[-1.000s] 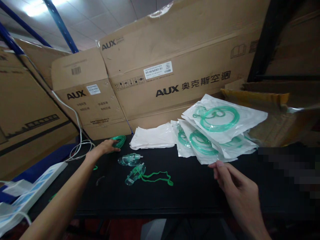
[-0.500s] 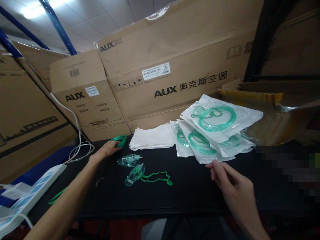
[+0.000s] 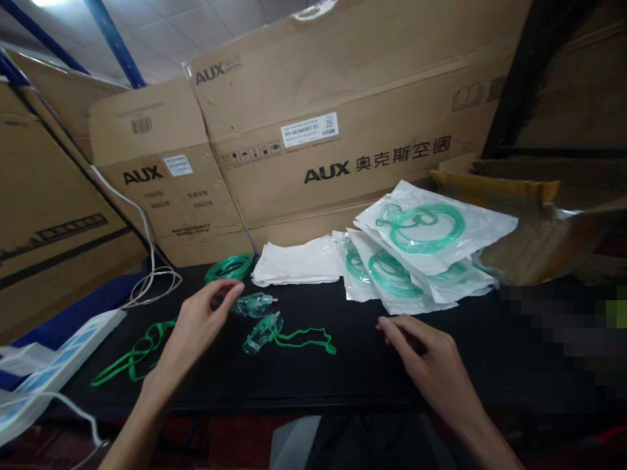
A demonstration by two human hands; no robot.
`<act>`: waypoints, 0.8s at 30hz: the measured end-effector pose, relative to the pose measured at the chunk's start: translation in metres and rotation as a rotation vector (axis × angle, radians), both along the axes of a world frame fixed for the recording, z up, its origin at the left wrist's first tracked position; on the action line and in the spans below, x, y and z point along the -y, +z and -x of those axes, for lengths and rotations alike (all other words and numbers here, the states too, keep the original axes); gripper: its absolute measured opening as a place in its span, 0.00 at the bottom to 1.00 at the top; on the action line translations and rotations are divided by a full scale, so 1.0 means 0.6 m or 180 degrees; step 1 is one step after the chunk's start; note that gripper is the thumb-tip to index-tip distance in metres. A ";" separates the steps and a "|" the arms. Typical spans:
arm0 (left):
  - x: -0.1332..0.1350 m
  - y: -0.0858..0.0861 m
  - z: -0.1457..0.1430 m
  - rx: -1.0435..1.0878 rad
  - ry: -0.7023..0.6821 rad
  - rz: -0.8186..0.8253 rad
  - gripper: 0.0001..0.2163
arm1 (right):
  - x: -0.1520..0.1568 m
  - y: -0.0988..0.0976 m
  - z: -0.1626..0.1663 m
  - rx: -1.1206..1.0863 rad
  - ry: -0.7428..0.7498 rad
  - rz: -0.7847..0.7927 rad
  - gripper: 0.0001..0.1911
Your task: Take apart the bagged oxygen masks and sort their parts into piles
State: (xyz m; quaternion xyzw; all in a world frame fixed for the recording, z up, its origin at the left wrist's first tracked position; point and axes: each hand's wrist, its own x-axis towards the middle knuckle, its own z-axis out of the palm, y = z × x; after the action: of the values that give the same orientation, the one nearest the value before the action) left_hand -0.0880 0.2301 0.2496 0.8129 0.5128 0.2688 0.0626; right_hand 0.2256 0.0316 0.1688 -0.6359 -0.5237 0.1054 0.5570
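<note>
My left hand point(image 3: 198, 326) hovers over the black table point(image 3: 353, 372), fingers loosely curled and empty, its fingertips close to a clear mask point(image 3: 252, 304). A coil of green tubing point(image 3: 228, 267) lies just beyond it. A second clear mask point(image 3: 262, 331) with a green strap point(image 3: 306, 338) lies between my hands. My right hand point(image 3: 426, 362) is above the table to the right, fingers together and pointing left, holding nothing. Sealed bags with green tubing point(image 3: 421, 245) are stacked behind it.
A pile of empty white bags point(image 3: 296, 262) lies at the table's back. Loose green tubing point(image 3: 134, 352) trails at the left edge beside a white power strip point(image 3: 59, 365) and white cable point(image 3: 151, 287). Large AUX cardboard boxes point(image 3: 343, 117) wall the back; an open box point(image 3: 533, 215) stands right.
My left hand has let go of the green coil and pulled back toward me, near the first mask. My right hand has shifted left and lower. The view tilted down slightly.
</note>
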 end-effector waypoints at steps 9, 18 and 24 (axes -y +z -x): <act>0.099 -0.091 0.012 0.0344 0.0096 0.0808 0.24 | -0.109 0.008 0.162 0.0601 0.0896 0.0140 0.08; 0.118 -0.114 -0.058 0.1126 -0.0581 0.0975 0.18 | -0.151 -0.018 0.155 0.0048 0.0816 0.0206 0.20; 0.110 -0.107 -0.116 0.1996 -0.1096 0.1114 0.20 | -0.110 0.016 0.116 -0.1312 0.1381 -0.0122 0.17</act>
State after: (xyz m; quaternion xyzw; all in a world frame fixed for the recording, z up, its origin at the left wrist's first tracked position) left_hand -0.0181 0.1644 0.1854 0.7426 0.3632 0.3980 0.3978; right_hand 0.1562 0.0978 0.1782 -0.4637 -0.5251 0.3390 0.6280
